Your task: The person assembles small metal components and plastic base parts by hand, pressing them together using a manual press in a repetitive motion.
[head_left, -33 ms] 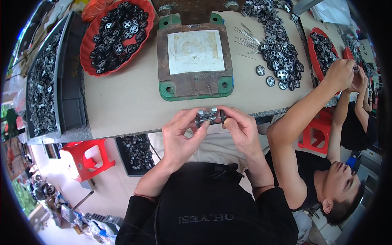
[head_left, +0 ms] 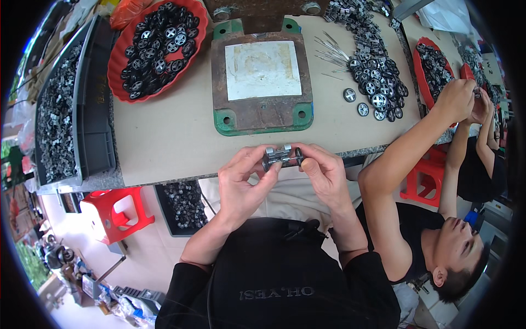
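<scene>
Just in front of the bench edge, both hands hold a small silver-and-black metal toy car chassis [head_left: 278, 155] with a thin axle across it. My left hand [head_left: 241, 183] is closed round its left end, where a black wheel [head_left: 265, 161] shows by the fingers. My right hand [head_left: 327, 178] pinches another black wheel [head_left: 299, 156] at the axle's right end, between thumb and fingers. Beyond the hands lies a brown and green metal base plate [head_left: 263, 118] with a white pad [head_left: 263, 70] on it.
A red scalloped tray [head_left: 112, 71] of wheels and a grey bin [head_left: 96, 131] of metal parts stand left. Loose wheels [head_left: 378, 88], thin metal pins [head_left: 331, 50] and metal parts [head_left: 370, 38] lie right. A co-worker's arm [head_left: 405, 145] reaches across at right. Red stools [head_left: 118, 214] stand below.
</scene>
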Demonstrator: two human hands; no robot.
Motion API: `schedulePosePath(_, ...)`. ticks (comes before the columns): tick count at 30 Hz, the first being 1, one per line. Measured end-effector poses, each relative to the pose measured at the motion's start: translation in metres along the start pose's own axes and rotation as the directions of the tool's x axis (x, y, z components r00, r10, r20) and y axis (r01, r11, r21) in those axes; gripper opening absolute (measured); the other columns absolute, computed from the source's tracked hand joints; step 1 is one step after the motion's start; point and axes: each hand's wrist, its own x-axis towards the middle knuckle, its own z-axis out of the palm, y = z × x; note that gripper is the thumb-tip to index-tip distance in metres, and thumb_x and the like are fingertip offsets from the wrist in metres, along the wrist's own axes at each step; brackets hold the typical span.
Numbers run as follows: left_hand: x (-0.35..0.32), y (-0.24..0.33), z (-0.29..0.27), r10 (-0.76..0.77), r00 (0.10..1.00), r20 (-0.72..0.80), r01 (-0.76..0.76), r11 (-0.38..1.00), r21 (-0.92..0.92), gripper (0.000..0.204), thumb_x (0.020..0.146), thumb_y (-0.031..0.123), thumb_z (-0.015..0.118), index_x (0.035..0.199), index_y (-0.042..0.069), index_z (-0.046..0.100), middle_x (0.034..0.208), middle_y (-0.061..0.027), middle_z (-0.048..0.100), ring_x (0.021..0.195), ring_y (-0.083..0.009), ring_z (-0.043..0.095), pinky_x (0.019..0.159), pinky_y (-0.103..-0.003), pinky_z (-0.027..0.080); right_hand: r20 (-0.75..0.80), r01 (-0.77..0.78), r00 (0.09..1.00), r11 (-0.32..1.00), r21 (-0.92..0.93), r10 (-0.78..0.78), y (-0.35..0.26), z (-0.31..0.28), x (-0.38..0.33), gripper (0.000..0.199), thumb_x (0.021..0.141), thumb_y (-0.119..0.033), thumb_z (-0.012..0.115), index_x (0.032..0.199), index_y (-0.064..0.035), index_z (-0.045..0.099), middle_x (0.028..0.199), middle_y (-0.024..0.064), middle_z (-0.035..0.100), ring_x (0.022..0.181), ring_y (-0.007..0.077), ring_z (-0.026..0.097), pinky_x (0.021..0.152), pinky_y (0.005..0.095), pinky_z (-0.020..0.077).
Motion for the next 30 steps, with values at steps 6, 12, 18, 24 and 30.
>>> schedulePosePath(6, 0.002, 0.001, -0.002, -0.077, 0.997, 0.013, 0.078, 0.994, -0.075, 0.033, 0.079, -0.005, 0.066, 0.112, -0.005, 0.061, 0.104, -0.0103, 0.059, 0.077, -0.0076, 0.061, 0.061, -0.018, 0.047, -0.068, 0.098, 0.993, 0.991, 0.087, -0.092, -0.001, 0.003, 0.003, 0.033, 0.088, -0.017, 0.063, 0.116, 0.0009, 0.059, 0.092, 0.0077, 0.064, 0.078, 0.0133, 0.059, 0.072, 0.0264, 0.0475)
schedulePosePath(12, 0.004, 0.002, 0.001, -0.153, 0.988, 0.035, 0.156, 0.935, -0.318, 0.032, 0.084, -0.003, 0.062, 0.115, -0.004, 0.055, 0.097, -0.0106, 0.063, 0.078, -0.0093, 0.062, 0.06, -0.02, 0.048, -0.11, 0.067, 0.992, 0.995, 0.072, -0.059, 0.004, 0.006, 0.005, 0.031, 0.084, -0.012, 0.067, 0.111, 0.0014, 0.061, 0.087, 0.006, 0.065, 0.074, 0.0099, 0.058, 0.067, 0.0236, 0.0463)
schedulePosePath(18, 0.008, 0.004, -0.001, -0.206, 0.974, 0.096, 0.226, 0.828, -0.513, 0.025, 0.086, -0.001, 0.06, 0.11, 0.0, 0.053, 0.094, -0.0086, 0.063, 0.074, -0.0105, 0.061, 0.053, -0.02, 0.044, -0.244, 0.113, 0.967, 0.985, 0.131, -0.078, -0.011, 0.021, 0.013, 0.019, 0.081, -0.006, 0.068, 0.098, 0.0023, 0.064, 0.08, 0.0037, 0.063, 0.067, 0.0066, 0.054, 0.06, 0.0211, 0.0435)
schedulePosePath(24, 0.029, 0.033, -0.021, -0.145, 0.956, 0.255, 0.2, 0.958, -0.204, 0.036, 0.082, -0.004, 0.064, 0.115, -0.003, 0.053, 0.099, -0.0077, 0.063, 0.085, -0.01, 0.06, 0.078, -0.023, 0.05, -0.007, 0.082, 0.996, 0.975, -0.205, -0.085, -0.055, 0.004, 0.033, 0.011, 0.079, 0.0, 0.067, 0.09, 0.0018, 0.065, 0.074, 0.0028, 0.059, 0.064, 0.0072, 0.053, 0.057, 0.0217, 0.0424)
schedulePosePath(30, 0.057, 0.05, -0.026, -0.054, 0.985, 0.166, 0.087, 0.976, -0.199, 0.025, 0.081, -0.004, 0.065, 0.105, -0.004, 0.058, 0.096, -0.0081, 0.065, 0.084, -0.0095, 0.061, 0.074, -0.023, 0.05, 0.01, 0.232, 0.971, 0.931, -0.282, -0.239, -0.076, -0.001, 0.055, 0.026, 0.079, -0.007, 0.068, 0.104, -0.0013, 0.064, 0.074, 0.0047, 0.06, 0.057, 0.0107, 0.051, 0.053, 0.0243, 0.0418)
